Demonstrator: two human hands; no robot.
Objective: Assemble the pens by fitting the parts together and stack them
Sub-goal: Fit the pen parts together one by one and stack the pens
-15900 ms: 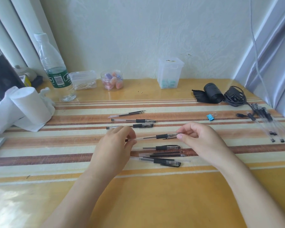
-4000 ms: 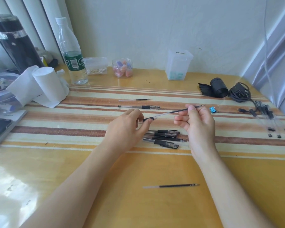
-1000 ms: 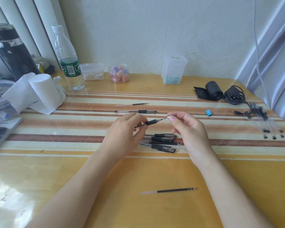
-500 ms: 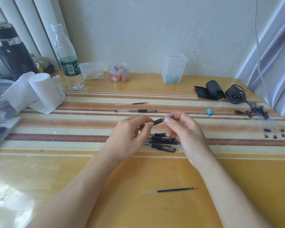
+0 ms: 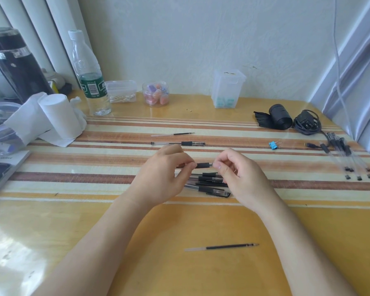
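Head view: a pen (image 5: 203, 165) was held level just above the desk (image 5: 83, 231), between the two hands. Its barrel end was pinched by the left hand (image 5: 161, 175), thumb and forefinger curled round it. The tip end was pinched by the right hand (image 5: 240, 178), its fingers curled at the nose. Only the black grip section was seen between the two, and whether the tip piece was fully seated could not be told. The step in hand was judged to be the closing of this pen's front end.

Directly beneath, the stack of pens (image 5: 209, 185) was seen bunched side by side on the striped mat (image 5: 94, 178). A loose refill (image 5: 222, 246) lay well apart near the front of the desk. A second refill (image 5: 173, 134) and another pen (image 5: 177, 143) lay farther back.

Next, a last twist or push would likely be called for. The pen would then be laid parallel on the stack, with the refills left to be fitted.
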